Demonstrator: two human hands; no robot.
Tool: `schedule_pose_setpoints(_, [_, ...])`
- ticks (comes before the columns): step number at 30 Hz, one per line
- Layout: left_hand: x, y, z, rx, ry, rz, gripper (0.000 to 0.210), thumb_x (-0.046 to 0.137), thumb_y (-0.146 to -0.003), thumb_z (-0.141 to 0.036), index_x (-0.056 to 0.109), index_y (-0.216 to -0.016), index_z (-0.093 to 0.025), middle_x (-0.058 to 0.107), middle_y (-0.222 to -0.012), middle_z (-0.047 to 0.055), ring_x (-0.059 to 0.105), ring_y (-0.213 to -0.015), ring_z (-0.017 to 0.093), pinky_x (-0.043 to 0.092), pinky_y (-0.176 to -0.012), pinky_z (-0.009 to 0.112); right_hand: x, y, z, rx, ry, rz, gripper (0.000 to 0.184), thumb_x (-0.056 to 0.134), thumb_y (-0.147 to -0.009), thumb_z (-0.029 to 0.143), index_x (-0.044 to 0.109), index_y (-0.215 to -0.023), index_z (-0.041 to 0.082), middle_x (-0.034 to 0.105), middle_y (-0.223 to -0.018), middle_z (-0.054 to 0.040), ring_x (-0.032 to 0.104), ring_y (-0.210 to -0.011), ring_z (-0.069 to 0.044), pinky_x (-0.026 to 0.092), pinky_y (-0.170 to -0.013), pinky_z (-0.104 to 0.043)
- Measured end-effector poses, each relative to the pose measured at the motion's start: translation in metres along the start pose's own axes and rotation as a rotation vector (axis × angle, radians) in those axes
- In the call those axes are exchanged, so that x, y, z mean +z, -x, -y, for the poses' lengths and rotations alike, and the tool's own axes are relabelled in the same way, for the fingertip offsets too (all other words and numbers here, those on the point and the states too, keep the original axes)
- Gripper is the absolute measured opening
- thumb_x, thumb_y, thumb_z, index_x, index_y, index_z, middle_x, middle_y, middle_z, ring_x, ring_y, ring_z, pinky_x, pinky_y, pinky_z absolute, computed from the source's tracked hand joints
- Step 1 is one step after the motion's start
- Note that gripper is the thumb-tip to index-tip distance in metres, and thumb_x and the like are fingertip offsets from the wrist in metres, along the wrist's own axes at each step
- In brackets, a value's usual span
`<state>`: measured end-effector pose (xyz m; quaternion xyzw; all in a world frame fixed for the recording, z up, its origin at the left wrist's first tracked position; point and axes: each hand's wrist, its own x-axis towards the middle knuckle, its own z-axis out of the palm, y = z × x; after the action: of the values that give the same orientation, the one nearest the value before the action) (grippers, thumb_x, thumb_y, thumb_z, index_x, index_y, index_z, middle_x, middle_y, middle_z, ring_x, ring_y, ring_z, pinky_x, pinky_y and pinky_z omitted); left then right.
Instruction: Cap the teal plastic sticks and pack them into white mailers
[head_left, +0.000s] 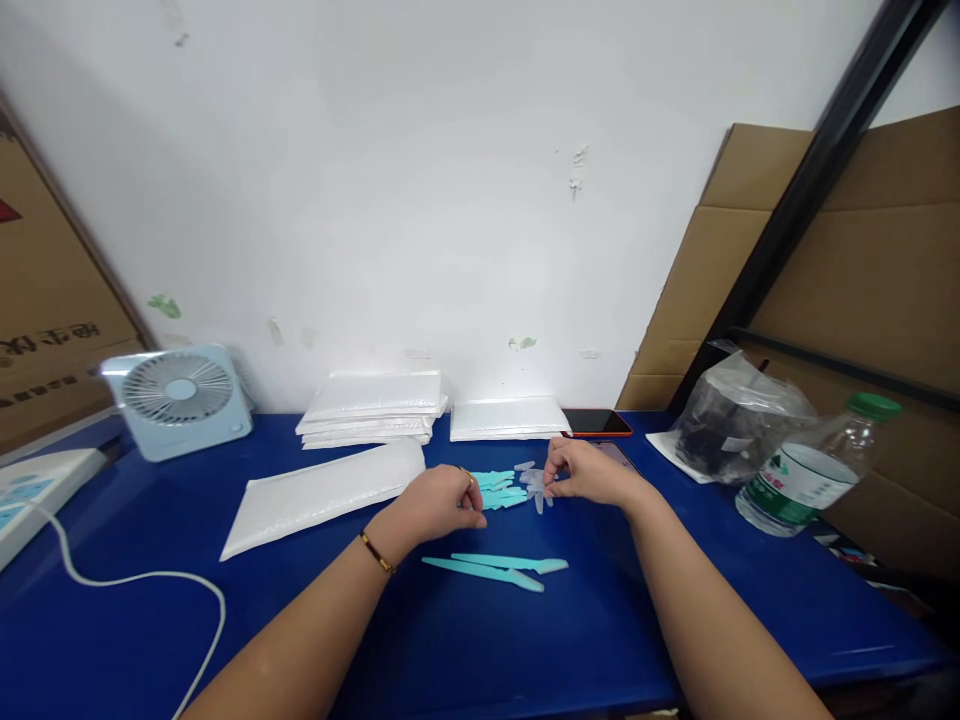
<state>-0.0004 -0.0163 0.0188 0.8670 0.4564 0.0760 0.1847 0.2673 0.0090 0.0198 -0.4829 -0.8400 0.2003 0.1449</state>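
Left hand (433,508) and right hand (592,472) over teal sticks (506,497) on a blue counter (592,640).
A white padded envelope (322,495) hides any contents; the left fingers curl beside the heaped sticks, grip unclear; two pale-ended sticks (484,571) lie in front; the right fingers nearly meet at small translucent pieces (538,481), hold unclear; a clear bag (757,395) contains something dark (705,442).

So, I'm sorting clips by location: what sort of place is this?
Probably a small packing workspace, though that is a guess: stacked white padded envelopes and a pile of slim turquoise tools lie on a blue table.
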Motion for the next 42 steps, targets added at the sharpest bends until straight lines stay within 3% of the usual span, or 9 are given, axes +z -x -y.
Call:
schedule_pose_setpoints(3, [0.006,0.002,-0.014,0.022,0.006,0.137,0.022,0.068,-0.061,-0.044,0.068,-0.071,-0.024,0.066,-0.071,-0.002,0.057,-0.062,0.014,0.032,-0.047,0.022,-0.001,0.006,0.008,-0.051,-0.032,0.177,0.027,0.071,-0.058,0.042,0.069,-0.070,0.017,0.060,-0.078,-0.0020,0.053,-0.066,-0.013,0.037,-0.057,-0.021])
schedule_pose_setpoints(7, [0.009,-0.001,-0.017,-0.057,-0.088,0.093,0.013,0.064,-0.066,-0.034,0.068,-0.068,-0.022,0.067,-0.071,0.001,0.058,-0.063,0.015,0.033,-0.049,0.023,0.010,0.006,0.018,-0.079,-0.004,0.355,0.031,0.075,-0.052,0.042,0.070,-0.071,0.018,0.062,-0.072,-0.0009,0.054,-0.063,-0.013,0.035,-0.052,-0.021])
schedule_pose_setpoints(12, [0.007,-0.002,-0.005,-0.043,-0.152,0.028,0.012,0.060,-0.070,-0.031,0.068,-0.071,-0.021,0.067,-0.075,0.002,0.059,-0.067,0.017,0.036,-0.054,0.024,0.021,-0.002,0.022,-0.055,0.056,0.269,0.015,0.071,-0.060,0.029,0.066,-0.066,0.017,0.061,-0.068,-0.0008,0.053,-0.059,-0.012,0.033,-0.051,-0.021])
schedule_pose_setpoints(15, [0.007,-0.003,0.002,-0.022,-0.181,-0.015,0.013,0.056,-0.073,-0.028,0.068,-0.070,-0.022,0.067,-0.074,0.002,0.058,-0.066,0.016,0.036,-0.054,0.024,0.015,-0.001,0.023,-0.056,0.034,0.133,0.022,0.070,-0.061,0.034,0.067,-0.073,0.017,0.063,-0.077,-0.0024,0.054,-0.064,-0.013,0.034,-0.053,-0.021])
schedule_pose_setpoints(21, [0.004,-0.005,0.012,-0.037,-0.230,-0.067,0.011,0.056,-0.072,-0.024,0.066,-0.068,-0.021,0.066,-0.077,0.001,0.057,-0.065,0.014,0.035,-0.056,0.024,0.008,-0.002,0.016,-0.040,-0.016,0.217,0.014,0.062,-0.069,0.029,0.070,-0.070,0.018,0.067,-0.070,-0.0020,0.056,-0.060,-0.013,0.036,-0.053,-0.021])
schedule_pose_setpoints(27, [-0.005,0.006,-0.001,0.000,-0.061,-0.019,0.035,0.068,-0.058,-0.050,0.066,-0.082,-0.024,0.064,-0.083,0.000,0.057,-0.072,0.016,0.034,-0.053,0.022,0.006,-0.004,0.006,0.090,-0.020,0.030,0.014,0.061,-0.066,0.026,0.070,-0.073,0.017,0.069,-0.070,-0.0032,0.059,-0.062,-0.015,0.039,-0.054,-0.022])
schedule_pose_setpoints(31, [0.001,0.014,-0.019,0.068,-0.024,0.150,0.021,0.070,-0.058,-0.042,0.067,-0.070,-0.024,0.064,-0.070,-0.001,0.056,-0.063,0.015,0.032,-0.049,0.023,0.001,0.003,0.016,-0.002,-0.068,0.068,0.015,0.061,-0.068,0.028,0.070,-0.070,0.017,0.066,-0.064,-0.0017,0.056,-0.056,-0.013,0.038,-0.050,-0.021])
schedule_pose_setpoints(36, [0.006,0.008,-0.015,-0.021,0.021,0.057,0.013,0.058,-0.070,-0.030,0.066,-0.068,-0.021,0.066,-0.069,0.001,0.056,-0.063,0.015,0.033,-0.051,0.023,0.007,0.007,0.034,-0.038,-0.310,0.244,0.029,0.060,-0.071,0.041,0.068,-0.085,0.017,0.065,-0.066,-0.0016,0.058,-0.054,-0.013,0.042,-0.051,-0.022])
schedule_pose_setpoints(42, [-0.003,0.005,-0.001,-0.029,0.303,0.090,0.025,0.045,-0.079,-0.038,0.057,-0.080,-0.017,0.066,-0.071,0.002,0.059,-0.063,0.013,0.039,-0.055,0.021,0.016,0.001,0.041,-0.041,-0.523,0.124,0.028,0.061,-0.072,0.040,0.063,-0.083,0.014,0.063,-0.064,-0.0036,0.060,-0.058,-0.014,0.046,-0.054,-0.024])
